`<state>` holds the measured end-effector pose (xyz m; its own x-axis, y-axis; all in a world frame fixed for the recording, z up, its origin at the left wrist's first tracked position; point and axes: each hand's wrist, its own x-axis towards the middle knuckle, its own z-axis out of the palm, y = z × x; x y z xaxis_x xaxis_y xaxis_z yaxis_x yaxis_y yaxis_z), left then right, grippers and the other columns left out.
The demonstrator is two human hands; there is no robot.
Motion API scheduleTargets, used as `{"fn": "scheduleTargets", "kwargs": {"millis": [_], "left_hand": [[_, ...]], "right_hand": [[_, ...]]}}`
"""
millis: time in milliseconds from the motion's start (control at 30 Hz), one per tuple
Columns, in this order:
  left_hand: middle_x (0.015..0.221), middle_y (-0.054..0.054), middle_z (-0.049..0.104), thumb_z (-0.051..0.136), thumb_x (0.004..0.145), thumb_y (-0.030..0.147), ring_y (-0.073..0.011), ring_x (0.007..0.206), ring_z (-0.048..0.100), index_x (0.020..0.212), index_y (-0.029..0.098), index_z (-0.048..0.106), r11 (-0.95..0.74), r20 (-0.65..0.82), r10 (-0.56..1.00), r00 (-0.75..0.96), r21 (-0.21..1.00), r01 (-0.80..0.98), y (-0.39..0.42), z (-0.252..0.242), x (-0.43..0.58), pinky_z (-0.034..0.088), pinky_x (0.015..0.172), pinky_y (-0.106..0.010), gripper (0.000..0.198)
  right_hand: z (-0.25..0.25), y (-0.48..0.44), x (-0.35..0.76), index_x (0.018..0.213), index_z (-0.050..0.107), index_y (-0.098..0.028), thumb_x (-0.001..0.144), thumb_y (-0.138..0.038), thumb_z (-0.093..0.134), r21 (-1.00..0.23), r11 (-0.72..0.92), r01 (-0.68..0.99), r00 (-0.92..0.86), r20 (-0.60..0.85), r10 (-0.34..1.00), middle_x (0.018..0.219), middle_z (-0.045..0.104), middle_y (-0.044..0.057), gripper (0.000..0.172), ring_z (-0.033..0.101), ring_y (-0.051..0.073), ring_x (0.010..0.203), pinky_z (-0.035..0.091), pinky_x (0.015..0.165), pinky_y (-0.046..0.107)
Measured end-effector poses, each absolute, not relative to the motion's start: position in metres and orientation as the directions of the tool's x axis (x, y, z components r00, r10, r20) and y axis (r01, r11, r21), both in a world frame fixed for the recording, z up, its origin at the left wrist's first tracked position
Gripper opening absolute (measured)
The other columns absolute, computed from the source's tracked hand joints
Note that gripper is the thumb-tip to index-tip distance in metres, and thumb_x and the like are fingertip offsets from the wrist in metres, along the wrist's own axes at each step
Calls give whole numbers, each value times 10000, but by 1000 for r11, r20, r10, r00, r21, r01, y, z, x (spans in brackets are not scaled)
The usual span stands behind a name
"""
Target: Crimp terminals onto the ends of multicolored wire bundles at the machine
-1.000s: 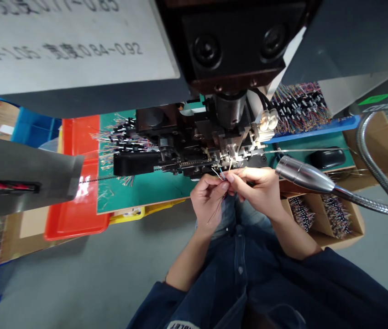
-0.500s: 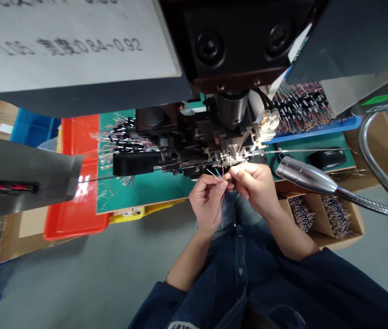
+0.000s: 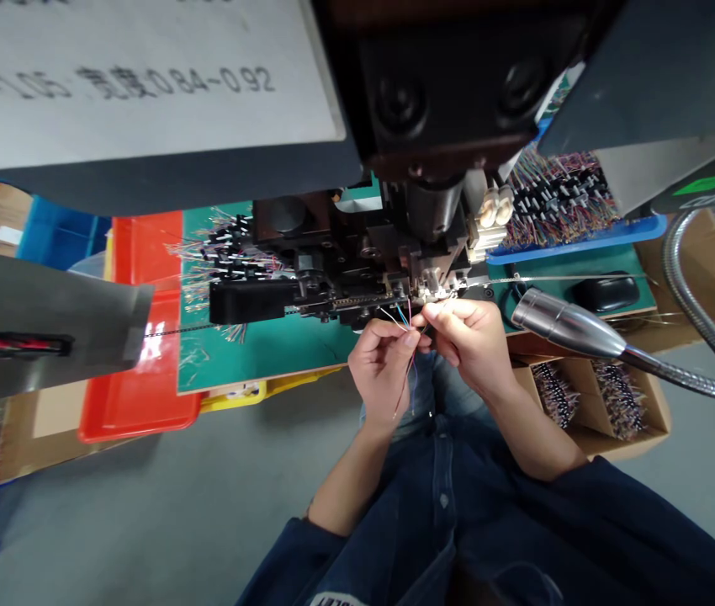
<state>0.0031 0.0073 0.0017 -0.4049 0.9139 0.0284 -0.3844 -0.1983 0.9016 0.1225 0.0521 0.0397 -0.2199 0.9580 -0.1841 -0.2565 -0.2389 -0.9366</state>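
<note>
Thin wires (image 3: 400,316) are pinched in both grips, left hand (image 3: 383,370) and right hand (image 3: 474,341) clamped tight on them. Since a second ago they've crept up, tips now right at the press tooling (image 3: 428,282).

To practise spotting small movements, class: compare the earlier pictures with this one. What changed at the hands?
The left hand and right hand moved the thin wires up closer to the machine. Both kept pinching the wires; the lamp and red tray stayed put.
</note>
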Motion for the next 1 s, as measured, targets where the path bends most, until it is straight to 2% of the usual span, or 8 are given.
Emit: {"fn": "scheduleTargets", "kwargs": {"millis": [100,200,333,500,767,1000], "left_hand": [[821,9,776,902,962,324,-116,694,755,909,205,729,-184,23,929,-368,894,-408,7,1,3,636,663,-235,217],[800,10,770,913,950,315,-113,667,732,920,204,742,-162,11,945,-326,883,-440,5,0,3,624,652,-239,206],[776,16,762,926,936,320,-113,656,734,864,204,714,-142,-8,945,-326,890,-433,5,0,3,604,630,-230,252],[758,18,767,917,944,369,-128,640,749,825,209,653,-139,-13,939,-344,900,-412,7,1,4,612,610,-241,331],[810,24,775,930,933,370,-114,675,766,880,209,697,-170,-5,921,-388,894,-414,9,3,5,636,633,-223,288],[812,17,771,921,941,367,-126,692,769,889,215,705,-149,-18,926,-376,899,-411,8,4,4,630,642,-235,270]], "right_hand": [[47,53,124,875,879,-201,1004,-496,816,-961,-193,-201,-233,-144,962,490,584,-56,329,428,76,407,401,453,238],[53,53,125,962,891,-200,932,-461,885,-971,-178,-157,-252,-134,958,541,635,-40,263,488,93,428,333,407,232],[50,52,126,872,869,-206,972,-501,839,-976,-180,-124,-247,-145,958,555,645,-26,313,505,101,436,351,407,243],[38,52,125,883,881,-218,1012,-520,807,-958,-209,-198,-239,-160,958,514,616,-44,338,506,99,433,450,475,253],[39,54,123,843,882,-213,990,-544,839,-949,-225,-221,-210,-179,961,535,644,-32,364,402,68,395,364,424,236],[41,54,124,866,891,-216,995,-559,817,-967,-201,-158,-200,-169,965,567,674,-14,374,434,79,403,379,409,242]]}}
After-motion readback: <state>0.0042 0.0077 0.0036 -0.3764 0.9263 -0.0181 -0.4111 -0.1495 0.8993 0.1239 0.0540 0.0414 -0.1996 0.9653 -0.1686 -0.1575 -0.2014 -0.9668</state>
